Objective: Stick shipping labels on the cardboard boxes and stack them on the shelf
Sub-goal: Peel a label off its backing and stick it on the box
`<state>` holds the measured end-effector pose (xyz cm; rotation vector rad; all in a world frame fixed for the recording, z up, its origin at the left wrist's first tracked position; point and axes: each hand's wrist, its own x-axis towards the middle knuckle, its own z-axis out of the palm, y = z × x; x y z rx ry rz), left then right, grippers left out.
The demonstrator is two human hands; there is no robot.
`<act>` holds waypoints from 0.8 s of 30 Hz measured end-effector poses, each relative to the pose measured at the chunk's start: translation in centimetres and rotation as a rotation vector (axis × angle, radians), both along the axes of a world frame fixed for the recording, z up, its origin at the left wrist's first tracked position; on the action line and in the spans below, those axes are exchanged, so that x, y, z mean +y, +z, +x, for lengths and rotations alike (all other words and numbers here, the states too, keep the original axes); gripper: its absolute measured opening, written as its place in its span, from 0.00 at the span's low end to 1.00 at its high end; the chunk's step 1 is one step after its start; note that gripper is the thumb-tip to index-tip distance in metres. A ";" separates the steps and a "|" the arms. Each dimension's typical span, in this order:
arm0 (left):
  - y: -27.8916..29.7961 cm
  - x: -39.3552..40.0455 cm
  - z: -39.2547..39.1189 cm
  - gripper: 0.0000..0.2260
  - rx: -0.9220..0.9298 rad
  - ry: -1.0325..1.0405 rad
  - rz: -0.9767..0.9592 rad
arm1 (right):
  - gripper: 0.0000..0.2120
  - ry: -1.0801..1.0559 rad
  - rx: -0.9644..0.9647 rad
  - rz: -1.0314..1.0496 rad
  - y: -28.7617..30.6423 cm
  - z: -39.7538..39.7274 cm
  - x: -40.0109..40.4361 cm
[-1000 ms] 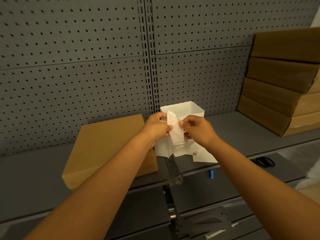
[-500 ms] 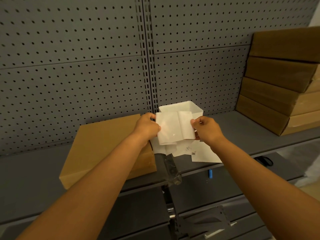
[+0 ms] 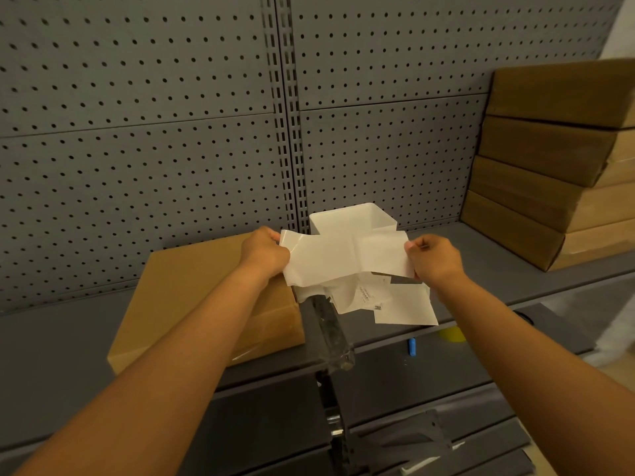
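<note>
Two hands held one white label sheet (image 3: 347, 259) stretched between them: the left hand (image 3: 266, 254) pinched its left edge, the right hand (image 3: 434, 259) its right edge. Directly behind stood a white bin (image 3: 354, 218); loose labels (image 3: 395, 300) lay beneath on the shelf (image 3: 68, 338). An unlabelled cardboard box (image 3: 192, 297) sat just left; stacked boxes (image 3: 549, 166) stood far right. Risk: uneven tension could tear or crease the sheet, or the adhesive face could fold onto itself.
</note>
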<state>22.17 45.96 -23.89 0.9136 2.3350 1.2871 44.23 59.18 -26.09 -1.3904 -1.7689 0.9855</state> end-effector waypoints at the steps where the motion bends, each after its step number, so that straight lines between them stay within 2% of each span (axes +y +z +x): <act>1: -0.1 0.0 -0.1 0.11 -0.004 0.004 0.005 | 0.09 -0.006 -0.008 -0.001 0.0 0.2 0.2; 8: 0.1 0.1 0.0 0.11 -0.072 0.000 0.021 | 0.07 -0.031 0.043 0.023 0.0 1.3 0.8; 16: 0.4 2.7 4.7 0.14 -0.157 -0.225 0.019 | 0.08 0.079 0.264 0.168 2.5 0.1 0.2; 20: 0.5 3.2 6.0 0.12 -0.071 -0.299 -0.026 | 0.08 0.166 0.300 0.171 3.0 -0.4 -0.6; 22: 1.1 2.9 6.1 0.10 -0.064 -0.272 0.028 | 0.07 0.195 0.292 0.183 2.9 -0.8 -0.9; 24: 2.1 2.4 6.0 0.08 -0.141 -0.263 0.103 | 0.06 0.219 0.288 0.211 2.8 -1.2 -1.2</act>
